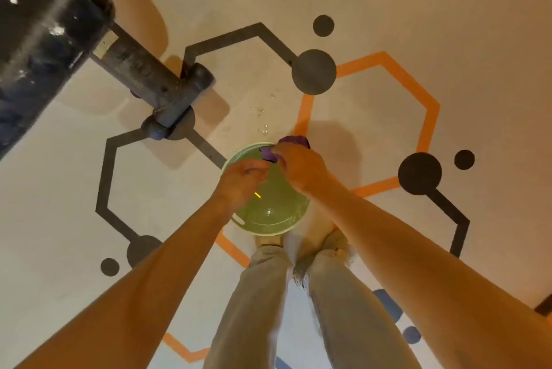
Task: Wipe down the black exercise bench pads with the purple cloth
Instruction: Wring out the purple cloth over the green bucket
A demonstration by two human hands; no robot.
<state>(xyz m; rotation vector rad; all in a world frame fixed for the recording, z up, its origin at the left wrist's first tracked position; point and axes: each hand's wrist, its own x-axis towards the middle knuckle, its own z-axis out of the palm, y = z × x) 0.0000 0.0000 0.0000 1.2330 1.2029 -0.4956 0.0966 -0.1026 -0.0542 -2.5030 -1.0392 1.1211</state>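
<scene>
Where the bucket (294, 223) sits, purple cloth (294, 140) bunched under right fingers (282, 149).

Purple cloth (294, 141): bunched into a small wad, gripped at the far rim of a green bucket; one corner (268, 155) hung over the water, the bulk protruded beyond the holding fingers.
Cloth position: above the floor, directly over the bucket edge.
Black bench pad (38, 40): glossy, flecked with pale droplets; occupied the upper left, well apart from the cloth.
</scene>
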